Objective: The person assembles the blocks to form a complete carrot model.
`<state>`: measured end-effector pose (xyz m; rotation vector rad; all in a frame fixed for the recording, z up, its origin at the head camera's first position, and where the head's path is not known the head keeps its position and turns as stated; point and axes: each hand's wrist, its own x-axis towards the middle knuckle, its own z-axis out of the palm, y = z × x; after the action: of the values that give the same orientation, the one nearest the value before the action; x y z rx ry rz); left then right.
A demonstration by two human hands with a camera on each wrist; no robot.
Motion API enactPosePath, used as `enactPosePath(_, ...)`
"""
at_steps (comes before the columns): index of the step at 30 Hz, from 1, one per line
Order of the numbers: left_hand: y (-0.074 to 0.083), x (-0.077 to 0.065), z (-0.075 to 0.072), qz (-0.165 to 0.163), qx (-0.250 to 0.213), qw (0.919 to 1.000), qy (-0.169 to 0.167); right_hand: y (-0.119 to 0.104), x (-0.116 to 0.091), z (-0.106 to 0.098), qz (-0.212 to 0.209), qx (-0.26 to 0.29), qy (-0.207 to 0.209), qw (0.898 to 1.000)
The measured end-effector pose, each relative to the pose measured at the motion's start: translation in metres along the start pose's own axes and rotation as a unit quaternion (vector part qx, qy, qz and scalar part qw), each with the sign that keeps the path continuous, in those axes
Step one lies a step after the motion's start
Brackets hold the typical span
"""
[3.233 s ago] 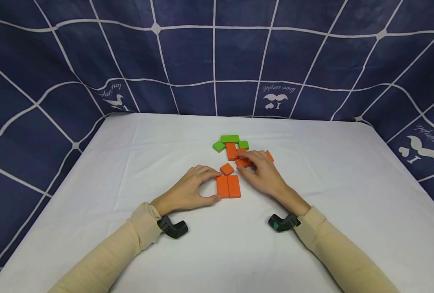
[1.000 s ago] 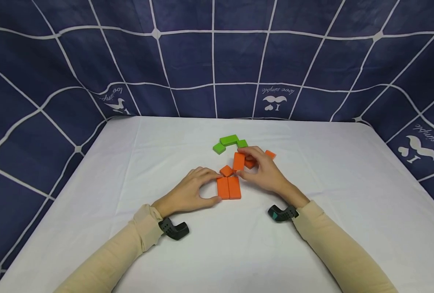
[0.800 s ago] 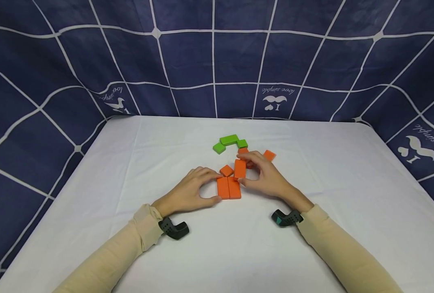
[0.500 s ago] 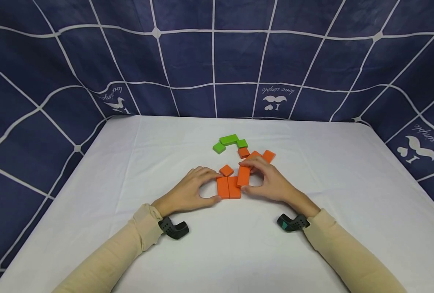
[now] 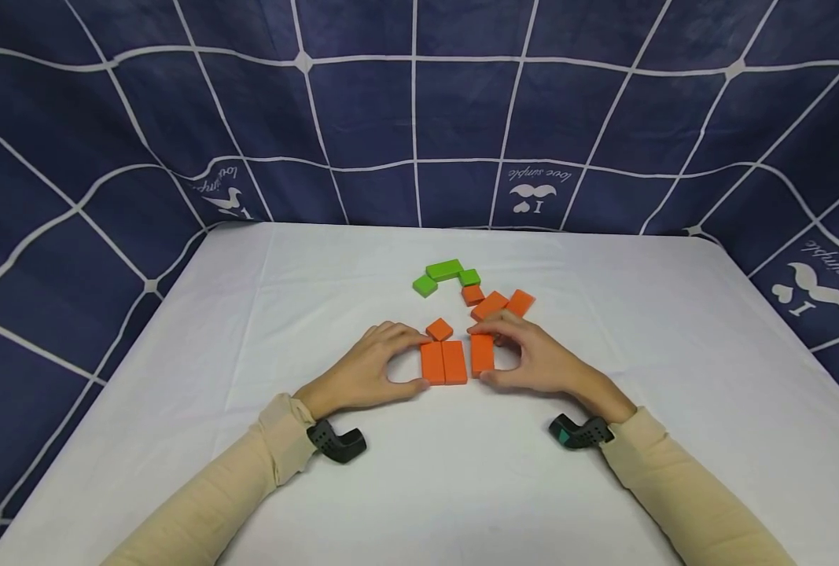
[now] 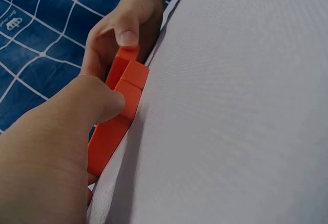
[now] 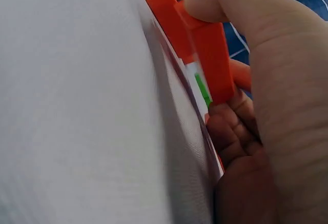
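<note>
Navy cloth printed with a white grid (image 5: 362, 110) backs a table spread with smooth white fabric (image 5: 426, 487). The right hand (image 5: 535, 358) pinches a flat, oblong orange block (image 5: 482, 358) by its two short ends, thumb near and fingers far; whether its underside touches the fabric cannot be told. Such a block is probably light, rigid and hard to break, of painted wood or plastic; its matt faces should slip little, and the short ends suit a pinch. Just to its left, across a narrow gap, lies a matching orange block (image 5: 454, 362), flush against a third orange oblong (image 5: 432, 364) that the left hand (image 5: 369, 365) grips likewise, end to end. Beyond lie a small square orange piece (image 5: 439, 329), set cornerwise, then a long green bar (image 5: 444, 270) between two short green blocks (image 5: 425, 285).
</note>
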<state>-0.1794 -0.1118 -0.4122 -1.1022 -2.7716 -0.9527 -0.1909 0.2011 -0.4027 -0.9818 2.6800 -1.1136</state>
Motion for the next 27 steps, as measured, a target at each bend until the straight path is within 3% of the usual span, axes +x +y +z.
enactPosePath(10,-0.0012,0.0,0.0012,0.0,-0.001,1.0,0.001,-0.0004,-0.0001,-0.0013,-0.007,0.001,-0.036,0.999)
enactPosePath(27,0.0001,0.0,0.0005,-0.012,-0.004,0.9999,-0.004,0.0024,0.0026,0.0023,-0.016,-0.017,-0.027,0.999)
